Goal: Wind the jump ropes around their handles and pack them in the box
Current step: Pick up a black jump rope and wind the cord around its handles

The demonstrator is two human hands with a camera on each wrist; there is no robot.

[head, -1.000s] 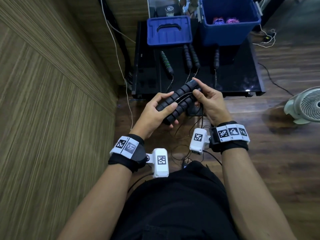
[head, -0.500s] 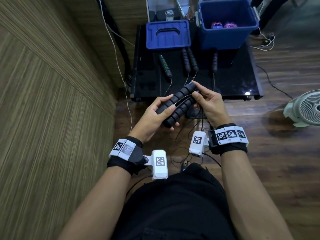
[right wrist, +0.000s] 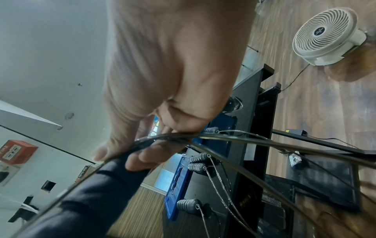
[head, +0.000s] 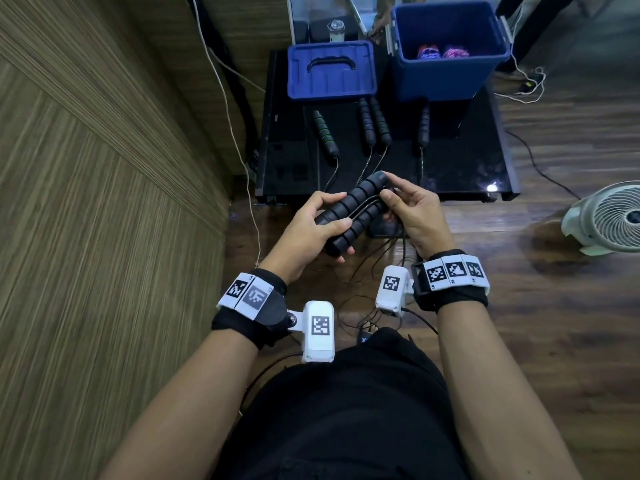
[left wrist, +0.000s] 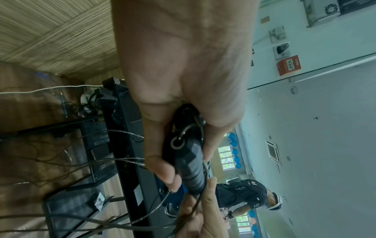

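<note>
Winding step. Left hand (head: pixel 311 226) clasps the paired black ribbed foam handles (head: pixel 349 209); right hand (head: pixel 412 213) pinches the thin black rope cord (right wrist: pixel 203 136) at their far end. Next: wrap slack tautly. Beyond, on the black tabletop (head: pixel 460 168), the open blue plastic box (head: pixel 446 77).

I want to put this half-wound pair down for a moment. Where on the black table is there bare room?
Free: the black table right of the lone handle, below the blue box; also left of the green-ringed handle. Crowded: the middle, where the twin handles and their cords lie.
</note>
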